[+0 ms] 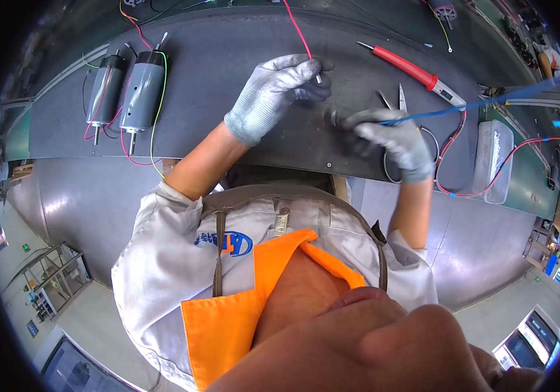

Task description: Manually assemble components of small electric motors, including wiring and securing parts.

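My left hand (280,91), in a grey-coated glove, is closed with thumb and fingers pinched on a red wire (298,31). The wire runs off past the far edge, and its short pale end pokes out below the fingers. To the right, my gloved right hand (394,138) hovers over the dark bench, its fingers smeared by motion. A thin blue cord (469,106) slants in from the right and ends against this hand; whether the fingers grip it is unclear. Partly behind the right hand lie scissors (402,98), blades pointing away.
A red-handled soldering iron (405,65) lies beyond my right hand, its cable (482,194) looping right. A clear plastic box (493,160) stands at the bench's right. Two grey cylindrical motors (143,95) with coloured leads lie on the left; another motor (444,12) is at the far edge.
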The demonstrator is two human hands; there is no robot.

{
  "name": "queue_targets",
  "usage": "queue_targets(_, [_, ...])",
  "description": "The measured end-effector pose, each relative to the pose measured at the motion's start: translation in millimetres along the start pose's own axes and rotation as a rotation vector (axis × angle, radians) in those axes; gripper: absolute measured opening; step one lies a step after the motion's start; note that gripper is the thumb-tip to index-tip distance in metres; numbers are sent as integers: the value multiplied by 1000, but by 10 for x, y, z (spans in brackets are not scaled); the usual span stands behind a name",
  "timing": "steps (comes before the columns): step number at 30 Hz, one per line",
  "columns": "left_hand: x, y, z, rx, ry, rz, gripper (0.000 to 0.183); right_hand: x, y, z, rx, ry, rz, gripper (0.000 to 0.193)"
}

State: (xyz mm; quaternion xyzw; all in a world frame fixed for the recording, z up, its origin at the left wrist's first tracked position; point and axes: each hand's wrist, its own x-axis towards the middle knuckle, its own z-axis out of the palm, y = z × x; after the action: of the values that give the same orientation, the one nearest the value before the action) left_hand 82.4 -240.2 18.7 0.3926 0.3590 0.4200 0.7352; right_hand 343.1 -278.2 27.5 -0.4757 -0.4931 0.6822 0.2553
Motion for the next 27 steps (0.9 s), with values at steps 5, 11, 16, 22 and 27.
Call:
queue_targets(5, [70,-54,70,-54,23,84,34,14,91,537,25,268,-463,38])
queue_targets(11, [108,-77,131,-141,0,131,36,207,50,692,312,288,-574,51])
queue_targets(16, [110,-85,111,-219,-6,119,36,286,90,734,392,361,-542,55])
queue_targets(22, [78,-30,146,-304,4,59,35,339,130,725,350,317,-625,49])
queue_targets(27, [46,-77,234,-264,10,47,35,349,83,778,430,357,-617,48])
